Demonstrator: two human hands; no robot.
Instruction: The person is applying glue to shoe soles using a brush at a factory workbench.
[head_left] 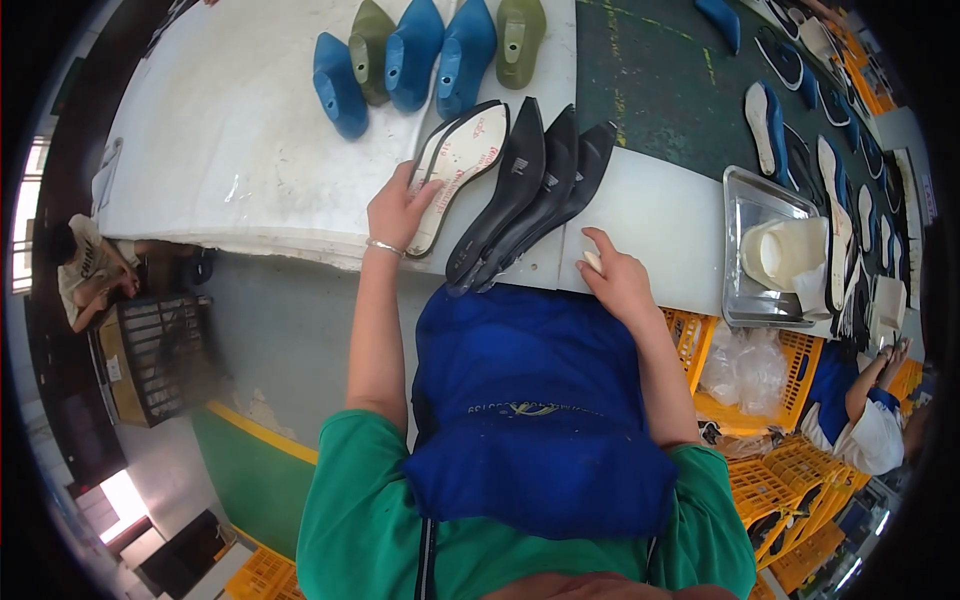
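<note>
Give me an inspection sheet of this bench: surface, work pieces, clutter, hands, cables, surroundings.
Surface: white table, with a dark green mat at far right.
Work pieces: black-edged pale sole; three black soles overlapping beside it; blue and green shoe forms behind.
Clutter: metal tray holding a pale pot.
Hands: left hand grips the pale sole; right hand near the front edge, its hold unclear.
Cables: nothing seen.
Surroundings: yellow crates; one person left, another person right.

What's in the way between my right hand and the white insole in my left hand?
The overlapping black shoe soles lie on the white tabletop directly between your right hand and the white insole. On the insole's other side, your left hand grips it.
</note>
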